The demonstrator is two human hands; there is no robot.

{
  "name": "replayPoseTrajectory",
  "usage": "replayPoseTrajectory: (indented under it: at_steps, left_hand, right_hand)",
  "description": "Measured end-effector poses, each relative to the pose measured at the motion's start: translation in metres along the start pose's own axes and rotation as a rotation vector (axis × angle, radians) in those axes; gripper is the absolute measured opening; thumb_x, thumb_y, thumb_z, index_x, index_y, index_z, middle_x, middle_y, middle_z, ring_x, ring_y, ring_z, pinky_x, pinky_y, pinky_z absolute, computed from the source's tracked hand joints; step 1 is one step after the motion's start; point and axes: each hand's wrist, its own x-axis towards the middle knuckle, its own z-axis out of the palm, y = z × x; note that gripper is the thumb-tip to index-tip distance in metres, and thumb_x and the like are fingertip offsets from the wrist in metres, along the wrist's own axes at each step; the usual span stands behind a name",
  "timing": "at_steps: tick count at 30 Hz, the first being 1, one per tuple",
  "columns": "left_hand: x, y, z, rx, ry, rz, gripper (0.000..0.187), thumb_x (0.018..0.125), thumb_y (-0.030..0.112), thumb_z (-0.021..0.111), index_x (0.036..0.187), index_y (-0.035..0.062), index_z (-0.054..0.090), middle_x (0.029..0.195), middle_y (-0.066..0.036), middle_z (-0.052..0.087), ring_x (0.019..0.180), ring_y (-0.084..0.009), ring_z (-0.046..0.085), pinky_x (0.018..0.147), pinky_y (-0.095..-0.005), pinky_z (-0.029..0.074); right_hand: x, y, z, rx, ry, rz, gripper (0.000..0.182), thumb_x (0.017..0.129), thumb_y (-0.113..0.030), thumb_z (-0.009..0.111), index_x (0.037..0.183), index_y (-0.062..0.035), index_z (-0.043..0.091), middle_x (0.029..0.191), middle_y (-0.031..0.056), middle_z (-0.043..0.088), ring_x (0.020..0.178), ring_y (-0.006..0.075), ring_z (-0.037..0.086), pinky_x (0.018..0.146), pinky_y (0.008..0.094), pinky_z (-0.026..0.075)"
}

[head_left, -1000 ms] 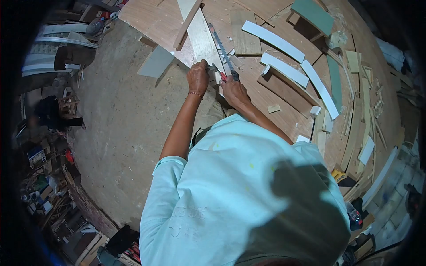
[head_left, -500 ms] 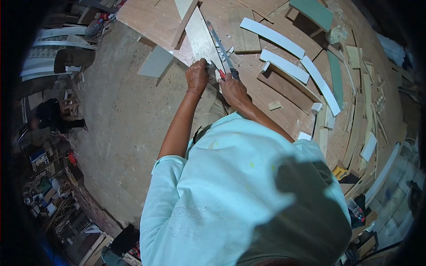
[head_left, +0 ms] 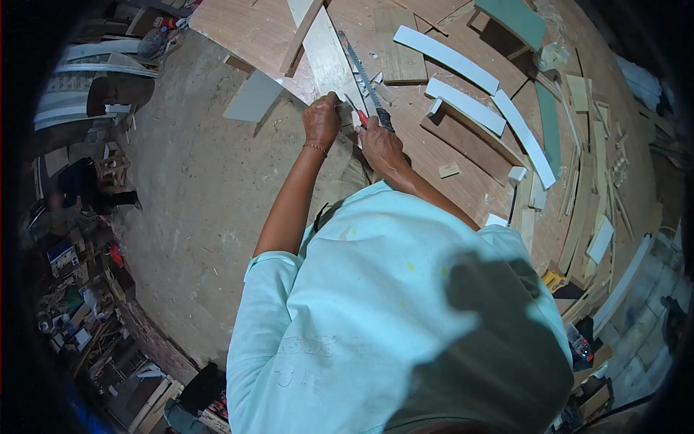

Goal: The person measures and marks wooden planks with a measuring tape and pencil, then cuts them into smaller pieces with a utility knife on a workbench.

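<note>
My left hand (head_left: 322,121) is closed in a pinch at the end of a pale board (head_left: 325,58); what sits between its fingertips is too small to name. Just right of it, my right hand (head_left: 382,146) wraps round a red-handled tool (head_left: 363,117), whose thin tip points toward the left fingers. A hand saw (head_left: 361,71) with a dark handle lies on the wooden bench (head_left: 246,29), its handle just beyond my right fingers. A narrow brown wooden strip (head_left: 302,40) rests across the pale board.
Curved white pieces (head_left: 448,58) and a brown curved part (head_left: 470,143) lie on the bench's right side, near a green-topped piece (head_left: 512,20). Wood strips (head_left: 578,202) lie farther right. A person (head_left: 83,186) is at the far left, beyond the floor.
My left hand has shifted very slightly against the board's end. The camera view has moved a little; both hands otherwise keep nearly the same pose.
</note>
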Motion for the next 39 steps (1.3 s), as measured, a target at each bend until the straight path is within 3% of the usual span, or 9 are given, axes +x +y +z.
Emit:
replayPoseTrajectory:
  at_steps: [36, 39]
  left_hand:
    - [-0.0001, -0.0004, 0.0002, 0.041, 0.023, 0.000, 0.008, 0.067, 0.005, 0.054, 0.074, 0.0071, 0.056, 0.068, -0.013, 0.059, 0.062, -0.0274, 0.058, 0.053, -0.0353, 0.045]
    - [-0.0005, 0.0005, -0.0012, -0.004, 0.012, 0.000, 0.007, 0.065, 0.003, 0.051, 0.071, 0.0048, 0.051, 0.067, -0.013, 0.057, 0.063, -0.0289, 0.057, 0.054, -0.0375, 0.044]
  right_hand:
    - [-0.0019, 0.0014, 0.0041, -0.007, -0.017, -0.013, 0.030, 0.084, -0.029, 0.040, 0.087, 0.0010, 0.039, 0.073, 0.0244, 0.056, 0.069, 0.0387, 0.057, 0.060, 0.0465, 0.044]
    - [-0.0016, 0.0020, 0.0041, 0.010, -0.016, -0.017, 0.030, 0.084, -0.029, 0.040, 0.088, 0.0011, 0.039, 0.073, 0.0244, 0.056, 0.069, 0.0390, 0.057, 0.059, 0.0462, 0.044]
